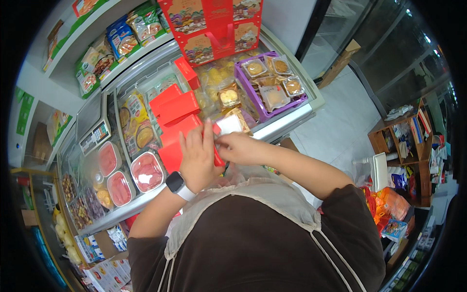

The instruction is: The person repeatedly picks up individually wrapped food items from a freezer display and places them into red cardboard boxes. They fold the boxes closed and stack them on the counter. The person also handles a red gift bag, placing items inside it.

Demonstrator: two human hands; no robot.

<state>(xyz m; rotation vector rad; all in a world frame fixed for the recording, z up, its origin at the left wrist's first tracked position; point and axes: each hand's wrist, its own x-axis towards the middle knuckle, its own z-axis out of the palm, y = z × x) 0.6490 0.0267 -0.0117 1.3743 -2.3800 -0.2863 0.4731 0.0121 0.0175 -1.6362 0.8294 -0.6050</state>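
A red cardboard box (pixel 180 137) lies before me on the glass top of a chest freezer. My left hand (pixel 197 157), with a smartwatch on its wrist, holds the box, palm against its near side and fingers over its top. At the box's right end, the bent fingers of my right hand (pixel 240 148) grip its edge; the fingertips are partly hidden. More red boxes (pixel 178 107) sit just beyond, and another small red box (pixel 187 73) stands farther back. A white packet (pixel 233 125) and a wrapped pastry (pixel 230 98) lie close to my right hand.
A purple basket (pixel 262 106) holds several wrapped pastries at the right. Large red gift boxes (pixel 215 29) stand behind. To the left are a weighing scale (pixel 95 137) and film-covered trays of pink food (pixel 147 171). Shelves with bagged food (pixel 122 38) rise at the back left.
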